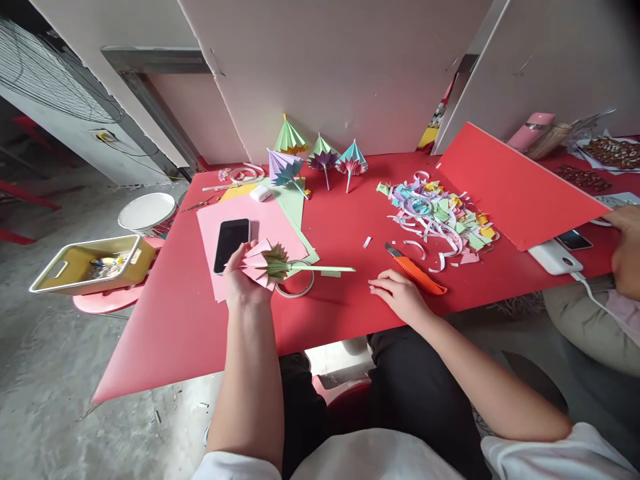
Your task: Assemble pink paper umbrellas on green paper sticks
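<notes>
In my left hand [247,277] lies a folded paper umbrella [275,263], pink with a green pleated underside. Its thin green stick points right across the table, above a roll of tape [303,291] lying flat. My right hand [400,297] is low over the table's front, thumb and forefinger pinched at a tiny whitish scrap [371,287]. Just beyond that hand rests an orange utility knife [417,272] with its blade out. Behind my left hand, a black phone [232,245] lies on pink paper sheets [275,230].
Several finished paper umbrellas [351,162] stand at the back of the red table [195,333]. Paper scraps [440,217] are piled at right before a red board [520,187]. Another person's hand [625,247] is at far right, near a white power bank [555,258]. A yellow basket [95,273] stands left.
</notes>
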`<state>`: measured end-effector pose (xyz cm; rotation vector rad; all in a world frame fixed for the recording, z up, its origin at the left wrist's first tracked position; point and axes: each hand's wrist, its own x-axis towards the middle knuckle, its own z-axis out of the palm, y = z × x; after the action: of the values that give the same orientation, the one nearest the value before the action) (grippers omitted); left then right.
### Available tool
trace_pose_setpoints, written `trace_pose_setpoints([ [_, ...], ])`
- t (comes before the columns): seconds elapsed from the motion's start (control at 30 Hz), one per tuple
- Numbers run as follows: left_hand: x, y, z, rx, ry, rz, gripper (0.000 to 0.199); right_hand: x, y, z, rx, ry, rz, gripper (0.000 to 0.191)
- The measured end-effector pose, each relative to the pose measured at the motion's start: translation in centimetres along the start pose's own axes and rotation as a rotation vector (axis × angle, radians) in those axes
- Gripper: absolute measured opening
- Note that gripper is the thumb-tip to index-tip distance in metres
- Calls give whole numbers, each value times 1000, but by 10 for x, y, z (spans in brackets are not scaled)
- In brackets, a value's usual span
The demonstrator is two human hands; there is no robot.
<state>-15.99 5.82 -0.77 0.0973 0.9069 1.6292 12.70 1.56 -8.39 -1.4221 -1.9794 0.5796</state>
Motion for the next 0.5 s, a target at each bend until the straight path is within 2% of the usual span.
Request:
trace_pose_setpoints([
  [0.13,-3,11,-3,44,24,-11,11,10,2,1,-131,-60,-60,21],
  [0.23,-7,14,-3,55,63,8,11,11,2,-3,-149,-96,-71,20],
  [0.37,-7,15,-2,100,135,43,9,15,-1,-13,-99,-240,8,13],
  [0.5,-3,13,-4,146,75,43,10,25,-8,-21,-136,-376,108,10],
])
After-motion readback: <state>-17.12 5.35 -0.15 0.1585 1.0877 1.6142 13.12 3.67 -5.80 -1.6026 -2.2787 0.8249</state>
